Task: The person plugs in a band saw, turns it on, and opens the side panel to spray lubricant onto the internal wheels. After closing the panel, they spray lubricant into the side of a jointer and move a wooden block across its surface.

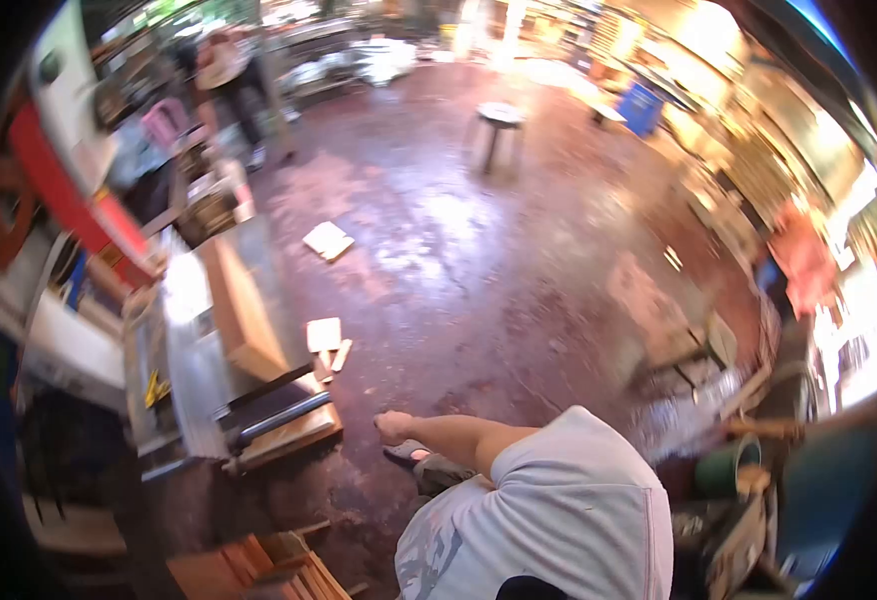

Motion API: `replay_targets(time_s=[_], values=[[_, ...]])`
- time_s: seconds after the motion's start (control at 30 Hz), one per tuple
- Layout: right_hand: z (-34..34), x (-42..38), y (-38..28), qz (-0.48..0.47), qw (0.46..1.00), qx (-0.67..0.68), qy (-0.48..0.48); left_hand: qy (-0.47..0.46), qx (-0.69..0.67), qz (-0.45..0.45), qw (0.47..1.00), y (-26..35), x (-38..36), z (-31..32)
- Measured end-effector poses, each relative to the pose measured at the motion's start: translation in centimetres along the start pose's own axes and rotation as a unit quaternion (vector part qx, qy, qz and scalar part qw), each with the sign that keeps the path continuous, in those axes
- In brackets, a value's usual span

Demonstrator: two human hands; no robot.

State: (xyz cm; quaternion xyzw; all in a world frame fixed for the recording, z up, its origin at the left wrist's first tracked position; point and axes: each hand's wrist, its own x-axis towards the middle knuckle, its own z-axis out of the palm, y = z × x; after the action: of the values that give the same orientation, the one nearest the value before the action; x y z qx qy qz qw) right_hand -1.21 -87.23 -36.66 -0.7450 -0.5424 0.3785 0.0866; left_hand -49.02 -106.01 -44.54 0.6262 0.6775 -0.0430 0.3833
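Note:
My right hand [392,426] hangs low in front of my light grey shirt [579,500], with the bare forearm coming out of the sleeve. It is small and smeared, so I cannot make out its fingers or anything in them. Below it a dark shoe [405,453] shows on the reddish floor. Left of the hand, and apart from it, stands a metal-topped machine [194,370]. A thick wooden board [244,310] lies along that machine, near a dark metal bar [284,415]. My left hand is out of the picture.
Wood pieces lie on the floor [439,330], among them a pale block [330,241] and offcuts [326,335]. Stacked boards [259,570] are at the bottom left. A stool [501,115] stands farther off. Another person [229,75] is at the upper left. A green bucket [719,470] stands right.

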Motion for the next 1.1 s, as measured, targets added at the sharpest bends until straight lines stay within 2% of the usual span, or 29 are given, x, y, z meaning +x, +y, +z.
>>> replay_targets(time_s=[0.07, 0.1, 0.13, 0.17, 0.2, 0.23, 0.27, 0.37, 0.4, 0.43, 0.47, 0.57, 0.67, 0.7, 0.73, 0.8, 0.83, 0.87, 0.97, 1.0, 1.1], values=[[-1.9, -8.5, -1.2, 0.095, 0.993, 0.032, -0.059, -0.029, 0.021, 0.021, 0.999, -0.1, 1.9, -1.8], [-2.5, -13.1, -1.0, 0.059, 0.996, 0.009, -0.069, -0.04, 0.033, 0.029, 0.998, -0.2, 2.5, -2.7], [2.8, -13.8, 3.2, 0.158, 0.983, 0.057, -0.075, -0.049, 0.041, 0.037, 0.997, 0.0, 3.1, -3.6], [1.5, -18.6, 2.9, 0.18, 0.976, 0.058, -0.107, -0.055, 0.046, 0.039, 0.997, 0.1, 3.6, -4.4], [6.0, -20.8, 5.9, 0.194, 0.977, 0.083, -0.035, -0.057, 0.047, 0.044, 0.996, 0.4, 4.1, -5.3], [10.1, -20.8, 9.3, 0.251, 0.959, 0.113, -0.071, -0.059, 0.046, 0.047, 0.996, 0.7, 4.5, -6.3], [6.0, -25.5, 7.5, 0.19, 0.972, 0.077, -0.117, -0.057, 0.041, 0.048, 0.996, 0.6, 4.9, -7.2], [13.3, -25.0, 13.1, 0.183, 0.977, 0.044, -0.095, -0.051, -0.016, 0.05, 0.997, 0.4, 6.9, -9.4], [14.1, -25.0, 14.6, 0.123, 0.981, -0.027, -0.146, -0.046, -0.065, 0.054, 0.995, 0.5, 8.1, -9.8], [13.3, -26.4, 14.7, 0.11, 0.982, 0.008, -0.154, -0.042, -0.102, 0.061, 0.992, 0.6, 9.0, -9.8], [11.9, -28.5, 14.8, 0.095, 0.982, 0.039, -0.161, -0.016, -0.153, -0.004, 0.988, 3.8, 7.1, -9.9], [7.3, -34.6, 15.6, 0.079, 0.97, 0.12, -0.198, -0.066, -0.186, 0.044, 0.979, 7.3, 7.1, -8.0], [7.0, -37.1, 19.0, 0.17, 0.962, 0.108, -0.183, -0.071, -0.147, 0.13, 0.978, 9.0, 4.1, -4.8], [7.4, -37.5, 20.1, 0.207, 0.96, 0.088, -0.168, -0.107, -0.156, 0.092, 0.978, 8.7, 3.8, -3.6], [8.7, -37.9, 21.5, 0.256, 0.959, 0.095, -0.077, -0.102, -0.107, 0.094, 0.985, 7.8, 3.5, -1.9], [11.0, -39.5, 22.4, 0.292, 0.949, 0.109, -0.049, -0.123, 0.013, 0.092, 0.988, 7.7, -0.1, -0.7], [11.7, -40.6, 22.1, 0.309, 0.943, 0.12, -0.037, -0.148, 0.081, 0.089, 0.982, 11.4, -4.6, -2.1], [10.5, -42.2, 21.5, 0.331, 0.933, 0.139, -0.041, -0.151, 0.15, 0.131, 0.968, 10.3, -4.6, -1.3], [13.1, -41.3, 30.4, 0.177, 0.967, 0.082, -0.165, -0.161, 0.218, 0.101, 0.957, 10.2, -5.3, 0.8], [13.2, -42.0, 33.4, 0.157, 0.965, 0.108, -0.18, -0.157, 0.206, 0.086, 0.962, 10.9, -5.5, 1.6], [10.8, -45.8, 39.7, 0.141, 0.938, 0.244, -0.204, -0.122, 0.198, 0.132, 0.964, 16.6, -6.3, 4.3]])
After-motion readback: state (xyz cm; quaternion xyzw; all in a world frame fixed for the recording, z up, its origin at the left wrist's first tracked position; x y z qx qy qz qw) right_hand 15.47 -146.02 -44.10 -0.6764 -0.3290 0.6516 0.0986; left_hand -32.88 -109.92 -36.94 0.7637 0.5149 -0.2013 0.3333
